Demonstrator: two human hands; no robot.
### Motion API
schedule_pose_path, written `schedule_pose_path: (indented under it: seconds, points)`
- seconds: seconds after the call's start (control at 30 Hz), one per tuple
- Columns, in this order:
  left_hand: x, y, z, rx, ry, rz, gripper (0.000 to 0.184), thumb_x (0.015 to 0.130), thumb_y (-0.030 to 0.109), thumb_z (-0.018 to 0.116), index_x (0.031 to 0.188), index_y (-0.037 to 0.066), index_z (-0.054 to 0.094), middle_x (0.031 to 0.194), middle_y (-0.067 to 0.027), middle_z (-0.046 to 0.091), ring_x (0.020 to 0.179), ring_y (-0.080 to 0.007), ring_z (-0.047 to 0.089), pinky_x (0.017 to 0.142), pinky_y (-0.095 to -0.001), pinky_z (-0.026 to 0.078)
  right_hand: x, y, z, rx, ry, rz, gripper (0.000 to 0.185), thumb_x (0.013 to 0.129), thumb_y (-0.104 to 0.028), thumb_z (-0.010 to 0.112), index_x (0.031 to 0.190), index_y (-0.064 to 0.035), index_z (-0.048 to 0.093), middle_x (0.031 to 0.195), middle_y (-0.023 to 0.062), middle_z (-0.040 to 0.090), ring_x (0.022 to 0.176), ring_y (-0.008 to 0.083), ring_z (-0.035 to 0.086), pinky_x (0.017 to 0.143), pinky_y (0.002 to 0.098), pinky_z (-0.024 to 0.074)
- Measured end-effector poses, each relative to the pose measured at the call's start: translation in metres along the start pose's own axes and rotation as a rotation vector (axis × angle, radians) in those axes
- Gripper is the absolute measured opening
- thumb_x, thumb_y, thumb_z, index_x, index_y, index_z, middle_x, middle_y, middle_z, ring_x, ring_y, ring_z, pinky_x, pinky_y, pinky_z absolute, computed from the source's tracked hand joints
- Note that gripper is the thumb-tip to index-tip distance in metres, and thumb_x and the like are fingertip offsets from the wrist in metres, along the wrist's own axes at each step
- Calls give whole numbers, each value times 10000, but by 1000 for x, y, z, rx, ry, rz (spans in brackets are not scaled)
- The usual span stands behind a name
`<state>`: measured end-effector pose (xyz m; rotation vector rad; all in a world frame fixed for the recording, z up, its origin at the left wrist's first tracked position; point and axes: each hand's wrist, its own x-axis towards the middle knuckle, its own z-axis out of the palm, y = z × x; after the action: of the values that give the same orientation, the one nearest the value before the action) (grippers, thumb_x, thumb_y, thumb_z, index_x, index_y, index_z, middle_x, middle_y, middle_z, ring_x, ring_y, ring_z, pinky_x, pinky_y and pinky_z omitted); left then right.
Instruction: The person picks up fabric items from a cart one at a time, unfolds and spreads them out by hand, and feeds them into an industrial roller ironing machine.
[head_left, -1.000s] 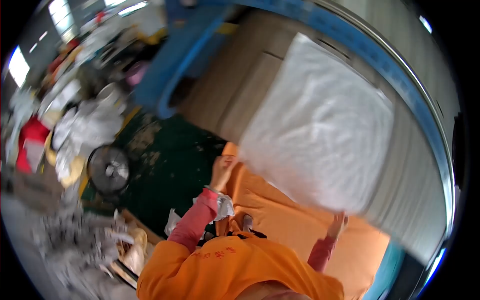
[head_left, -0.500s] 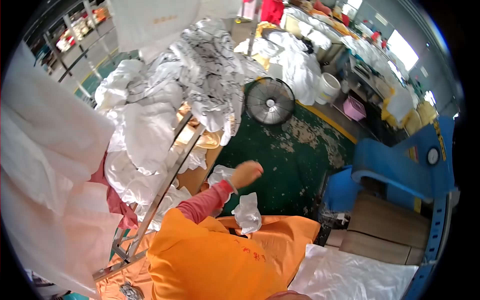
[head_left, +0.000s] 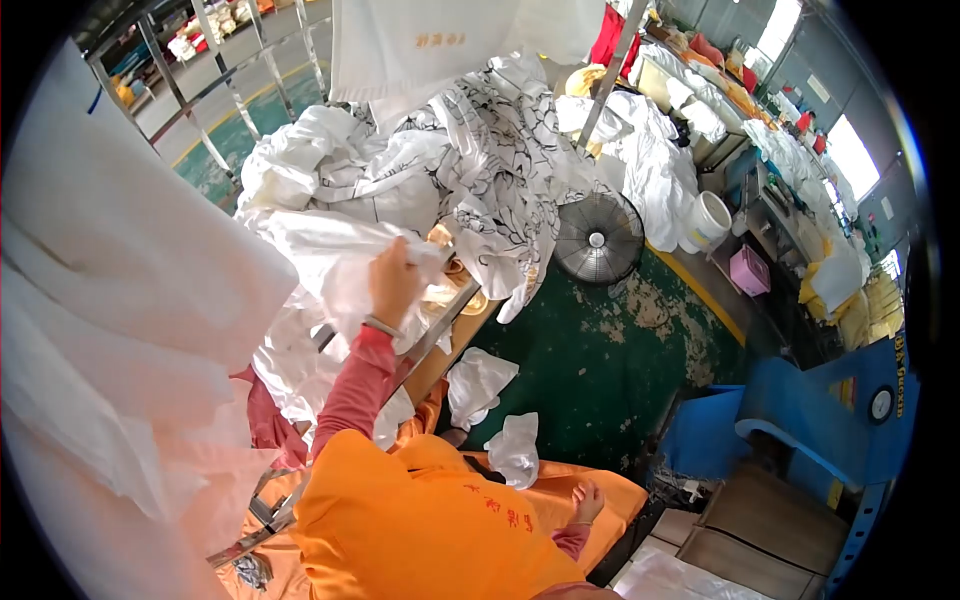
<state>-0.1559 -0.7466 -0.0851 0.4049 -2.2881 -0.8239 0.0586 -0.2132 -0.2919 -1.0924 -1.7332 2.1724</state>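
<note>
Gripping a bunched fold of thin white cloth (head_left: 335, 250), the left hand (head_left: 393, 290) reaches over a slanting metal rail (head_left: 438, 335). The fingers close on one small part, probably because limp fabric needs only a pinch, and the rest spreads leftward over the pile. The right hand (head_left: 588, 502) is below and to the right of the left, with loosely curled fingers and nothing seen in them, over orange fabric (head_left: 622, 497); whether it touches cannot be told.

Between the hands, two crumpled white pieces (head_left: 482, 385) lie near the orange fabric. Left of the left hand, a large white drape (head_left: 130, 300) hangs close to the camera. Just beyond that hand, white sheets patterned with black lines (head_left: 500, 130) are heaped loosely, perhaps because they are unfolded. To its right, a round floor fan (head_left: 597, 240) stands on the green floor, possibly for air. Farther right are a white bucket (head_left: 708, 222), a pink basket (head_left: 750, 270) and a blue machine with a dial (head_left: 880, 404).
</note>
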Motion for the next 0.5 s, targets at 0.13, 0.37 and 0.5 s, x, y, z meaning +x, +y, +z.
schedule_pose_path:
  seconds: [0.13,0.37,0.5]
  points:
    - [-1,66,1,-31,16,219,224,677,41,556,900,61,543,728,-138,601,685,-351,575,606,-446,420,-27,-9,59,30,-89,-114,150,863,-111,609,995,-49,574,779,28,562,605,72,499,521,165,395]
    - [-43,128,-8,-316,-231,252,334,693,164,673,1003,96,570,671,-96,566,632,-301,560,594,-398,439,-85,-93,159,-118,-593,-240,579,780,-195,714,1268,-46,441,1084,73,564,930,162,569,829,275,463]
    - [-96,175,-7,-709,-825,377,408,698,207,674,1077,104,564,809,-155,614,738,-344,603,665,-391,476,-112,-116,213,-333,-871,-564,873,697,-268,780,1384,-65,280,1275,87,451,1155,228,464,957,335,388]
